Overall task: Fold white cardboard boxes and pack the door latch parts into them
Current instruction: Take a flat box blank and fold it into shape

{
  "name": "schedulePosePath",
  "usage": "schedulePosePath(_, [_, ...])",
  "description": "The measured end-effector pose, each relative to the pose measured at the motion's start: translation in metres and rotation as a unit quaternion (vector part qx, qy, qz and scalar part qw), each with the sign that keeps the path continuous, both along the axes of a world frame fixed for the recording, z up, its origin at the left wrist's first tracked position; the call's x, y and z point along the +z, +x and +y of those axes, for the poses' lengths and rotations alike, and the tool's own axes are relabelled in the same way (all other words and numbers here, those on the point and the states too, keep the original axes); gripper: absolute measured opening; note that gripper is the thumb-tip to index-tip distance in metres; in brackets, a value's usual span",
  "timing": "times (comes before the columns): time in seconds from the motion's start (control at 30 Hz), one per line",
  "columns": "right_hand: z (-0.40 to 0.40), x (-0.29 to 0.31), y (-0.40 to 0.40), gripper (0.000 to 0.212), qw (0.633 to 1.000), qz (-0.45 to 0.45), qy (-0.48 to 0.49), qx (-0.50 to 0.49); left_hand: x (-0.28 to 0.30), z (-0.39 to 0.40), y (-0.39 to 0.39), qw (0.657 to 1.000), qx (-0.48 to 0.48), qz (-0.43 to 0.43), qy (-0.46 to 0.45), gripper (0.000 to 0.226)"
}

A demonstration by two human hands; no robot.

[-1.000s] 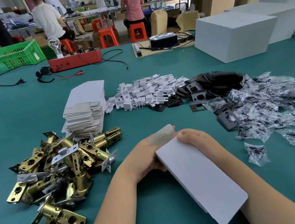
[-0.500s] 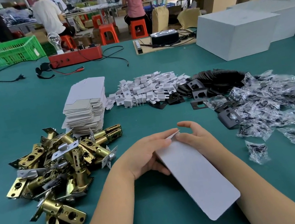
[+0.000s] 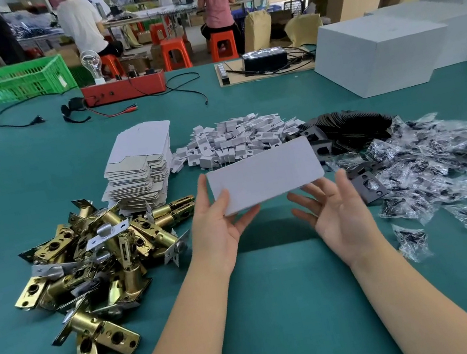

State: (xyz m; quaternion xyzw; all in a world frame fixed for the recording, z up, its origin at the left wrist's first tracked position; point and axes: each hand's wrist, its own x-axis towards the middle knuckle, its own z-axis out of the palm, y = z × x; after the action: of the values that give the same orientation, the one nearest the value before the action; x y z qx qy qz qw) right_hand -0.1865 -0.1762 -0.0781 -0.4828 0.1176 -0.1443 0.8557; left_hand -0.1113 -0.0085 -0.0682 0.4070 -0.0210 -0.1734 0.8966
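The flat white rectangular cardboard box (image 3: 264, 174) is up in the air above the teal table (image 3: 280, 309), tilted slightly with its right end higher. My left hand (image 3: 219, 229) holds it at its lower left corner, thumb on the near face and fingers behind it. My right hand (image 3: 337, 214) is palm-up with its fingers spread just under the box's right part; I cannot tell if the fingertips touch it. To my left lies a heap of brass-coloured metal door latches (image 3: 91, 264), and behind them a stack of flat white cardboard blanks (image 3: 140, 168). Beyond the box is a pile of small white folded cardboard inserts (image 3: 235, 139), then black metal strike plates (image 3: 351, 128), and clear plastic bags of dark screws (image 3: 443, 171) to my right.
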Motion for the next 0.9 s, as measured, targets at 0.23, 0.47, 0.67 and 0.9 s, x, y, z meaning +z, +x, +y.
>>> schedulePosePath(0.23, [0.004,-0.011,0.000,0.024,0.998,0.028,-0.038,-0.034,-0.002,-0.012,-0.012,0.972,0.035,-0.071,0.222,0.017])
schedulePosePath(0.47, [-0.001,-0.008,-0.002,0.034,0.998,0.012,0.058,0.015,0.000,-0.011,-0.011,0.985,-0.033,-0.066,0.154,0.026])
schedulePosePath(0.67, [-0.005,-0.009,-0.003,0.035,0.995,0.012,0.097,0.030,-0.001,-0.006,-0.008,0.991,-0.105,-0.036,0.073,0.029])
schedulePosePath(0.9, [-0.005,-0.009,-0.003,0.034,0.996,0.003,0.083,0.039,0.000,-0.004,-0.006,0.989,-0.121,-0.033,0.078,0.028])
